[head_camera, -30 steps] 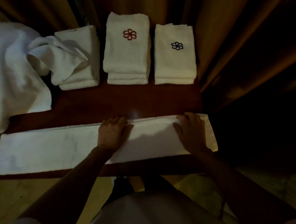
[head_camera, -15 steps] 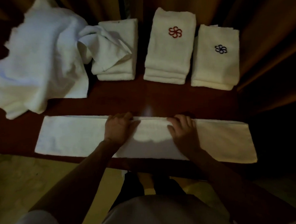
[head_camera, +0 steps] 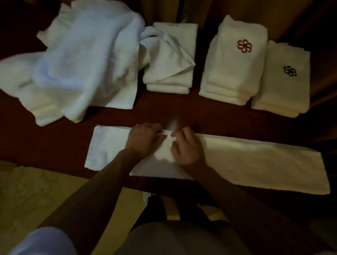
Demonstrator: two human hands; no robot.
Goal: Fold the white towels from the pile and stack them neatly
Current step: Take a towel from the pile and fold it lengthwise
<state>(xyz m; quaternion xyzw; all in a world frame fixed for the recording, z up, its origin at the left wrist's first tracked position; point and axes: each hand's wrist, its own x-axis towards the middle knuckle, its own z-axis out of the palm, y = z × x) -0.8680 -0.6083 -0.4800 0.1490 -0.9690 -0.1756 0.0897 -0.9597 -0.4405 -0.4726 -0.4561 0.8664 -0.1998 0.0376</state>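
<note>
While the towel (head_camera: 243,162) lies as a long strip along the tabletop's (head_camera: 172,111) near edge, the left hand (head_camera: 143,142) and right hand (head_camera: 186,148) rest on its middle, fingers flat, gripping nothing. To fold well, they should pin the centre and bring one end squarely over. Half a second ago the hands were apart; now they nearly touch. Pile (head_camera: 78,69) and three stacks sit behind.
</note>
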